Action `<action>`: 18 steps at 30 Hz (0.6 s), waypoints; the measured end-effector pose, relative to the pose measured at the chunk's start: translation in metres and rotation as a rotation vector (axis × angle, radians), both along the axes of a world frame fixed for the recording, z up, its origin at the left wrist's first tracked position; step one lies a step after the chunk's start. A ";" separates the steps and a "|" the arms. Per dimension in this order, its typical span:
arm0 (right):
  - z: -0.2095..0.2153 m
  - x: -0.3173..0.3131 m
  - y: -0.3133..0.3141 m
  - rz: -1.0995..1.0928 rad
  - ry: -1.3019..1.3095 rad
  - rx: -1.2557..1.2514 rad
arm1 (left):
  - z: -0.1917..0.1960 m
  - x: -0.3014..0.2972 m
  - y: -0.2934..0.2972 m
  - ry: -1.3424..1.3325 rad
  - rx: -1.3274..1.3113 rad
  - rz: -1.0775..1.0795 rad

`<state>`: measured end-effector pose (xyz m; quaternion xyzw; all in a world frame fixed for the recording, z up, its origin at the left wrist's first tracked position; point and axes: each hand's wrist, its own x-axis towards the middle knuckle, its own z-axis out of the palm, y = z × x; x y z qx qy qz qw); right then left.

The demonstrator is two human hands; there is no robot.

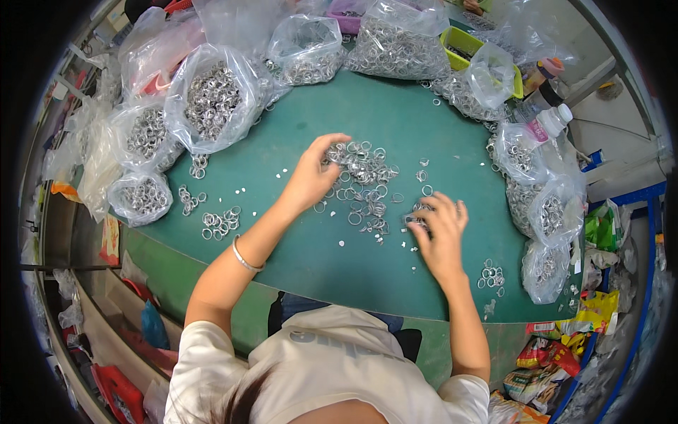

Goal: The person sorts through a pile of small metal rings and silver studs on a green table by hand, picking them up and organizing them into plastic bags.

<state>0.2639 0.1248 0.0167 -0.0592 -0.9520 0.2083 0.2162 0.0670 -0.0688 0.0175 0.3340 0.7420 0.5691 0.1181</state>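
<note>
A loose heap of silver metal rings (364, 166) lies in the middle of the green table (332, 272). My left hand (311, 177) curves against the heap's left side, fingers and thumb apart, touching the rings at its edge. To the right of the heap, my right hand (443, 237) hovers low with fingers spread, slightly blurred. Under its fingertips sits a small cluster of rings (418, 214), partly hidden by the fingers. Smaller groups of rings (220, 222) lie to the left, and another group (491, 274) lies near the right front edge.
Clear plastic bags full of rings (212, 99) line the left, back (399, 53) and right (547, 212) sides of the table. A yellow-green basket (460, 48) and a white-capped bottle (551, 124) stand at the back right. Small white scraps (341, 243) dot the tabletop.
</note>
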 end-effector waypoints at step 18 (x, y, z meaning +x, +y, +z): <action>0.002 0.027 -0.008 -0.060 0.061 -1.796 | -0.010 0.069 -0.018 0.536 -0.384 -0.196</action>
